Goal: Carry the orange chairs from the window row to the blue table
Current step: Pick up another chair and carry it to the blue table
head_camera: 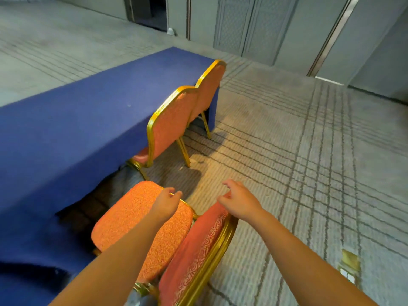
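Observation:
An orange chair with a gold frame (pixel 141 219) stands right below me, its seat toward the blue table (pixel 77 120) and its backrest (pixel 198 248) nearest me. My left hand (pixel 166 200) hovers over the far right edge of the seat, fingers loosely curled, holding nothing. My right hand (pixel 238 200) is just above the top corner of the backrest, fingers relaxed and spread. Two more orange chairs (pixel 170 127) (pixel 209 89) stand tucked against the table's long side further ahead.
The blue cloth hangs to the floor, lifted in a gap by my chair's seat. Grey patterned carpet (pixel 309 151) stretches to the right. Panelled walls and a dark doorway (pixel 150 12) lie at the back. A small brass floor plate (pixel 350 263) sits at lower right.

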{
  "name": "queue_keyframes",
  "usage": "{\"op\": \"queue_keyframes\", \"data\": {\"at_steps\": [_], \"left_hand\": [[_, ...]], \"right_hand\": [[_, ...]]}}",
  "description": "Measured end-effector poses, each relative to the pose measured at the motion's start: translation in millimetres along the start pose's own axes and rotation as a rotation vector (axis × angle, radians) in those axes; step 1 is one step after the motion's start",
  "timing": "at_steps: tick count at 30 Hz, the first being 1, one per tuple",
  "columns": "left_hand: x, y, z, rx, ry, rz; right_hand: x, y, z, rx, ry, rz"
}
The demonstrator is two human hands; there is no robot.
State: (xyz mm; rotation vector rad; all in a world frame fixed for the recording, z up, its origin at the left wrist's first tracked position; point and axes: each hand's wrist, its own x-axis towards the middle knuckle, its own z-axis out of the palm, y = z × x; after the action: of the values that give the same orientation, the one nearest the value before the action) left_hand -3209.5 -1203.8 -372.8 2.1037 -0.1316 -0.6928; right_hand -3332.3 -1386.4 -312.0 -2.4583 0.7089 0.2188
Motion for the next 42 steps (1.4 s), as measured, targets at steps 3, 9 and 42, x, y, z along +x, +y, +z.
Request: {"op": "queue_keyframes", "data": {"at_steps": [3,9,42], "left_hand": [[-0.8,1.5,1.4,0.01,-0.004,-0.036],[16.6,-3.9,6.3,-0.038,0.071,-0.1],[-54.6,-131.1,85.1,-0.131,0.245,-1.046]], "right_hand": [[11.7,4.7,-3.2,-0.046,0.008,-0.019],[54.1,8.6,5.7,-0.11,-0.126,-0.073],[217.9,56.6,125.0,-0.534,-0.934,-0.153]]}}
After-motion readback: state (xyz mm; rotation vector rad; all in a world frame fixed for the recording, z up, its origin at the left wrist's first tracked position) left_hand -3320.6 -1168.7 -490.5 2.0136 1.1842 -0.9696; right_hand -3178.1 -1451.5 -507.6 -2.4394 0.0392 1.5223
